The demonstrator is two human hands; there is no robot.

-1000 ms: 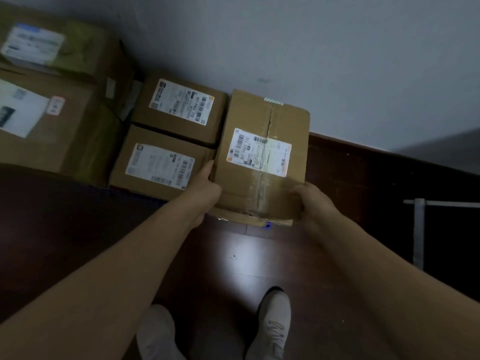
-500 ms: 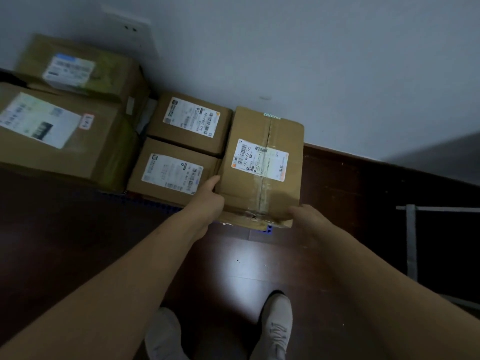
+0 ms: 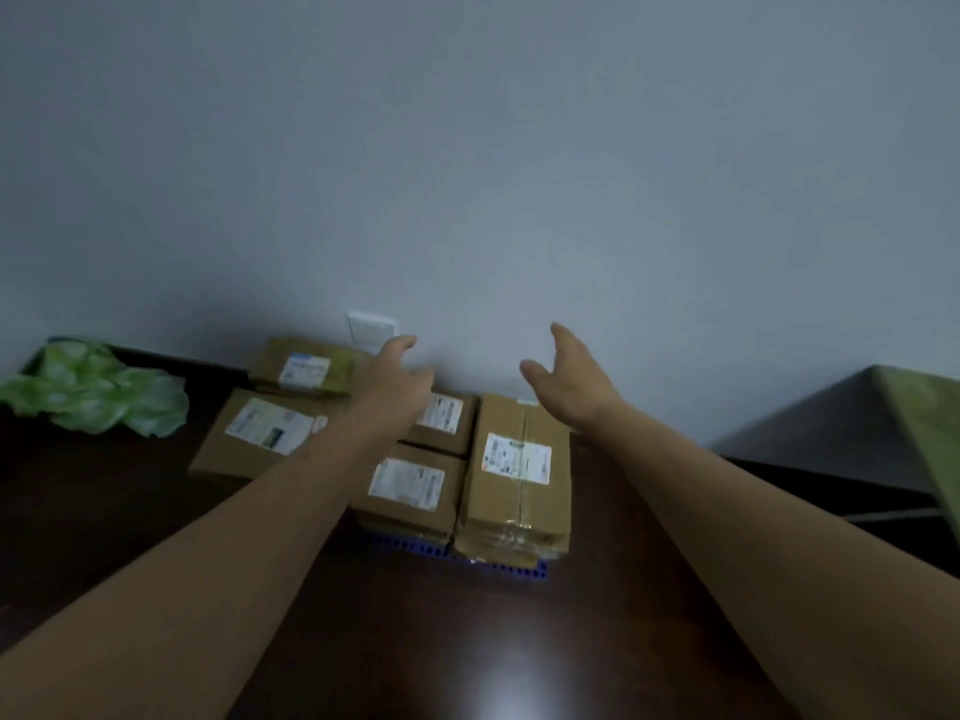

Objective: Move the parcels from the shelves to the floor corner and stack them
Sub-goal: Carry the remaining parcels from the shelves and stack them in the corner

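Left grip (image 3: 397, 376) empty | right grip (image 3: 569, 384) empty | parcel (image 3: 519, 491) long axis toward wall

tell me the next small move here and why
Probably draw both hands back and turn to the shelves for another parcel: the left hand and right hand are open and empty, and the long parcel lies set down beside the other parcels.

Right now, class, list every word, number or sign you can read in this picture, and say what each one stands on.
No text is legible; every white label is too blurred to read.
right parcel: label blurred.
front middle parcel: label blurred.
rear middle parcel: label blurred.
large left parcel: label blurred.
rear left parcel: label blurred.
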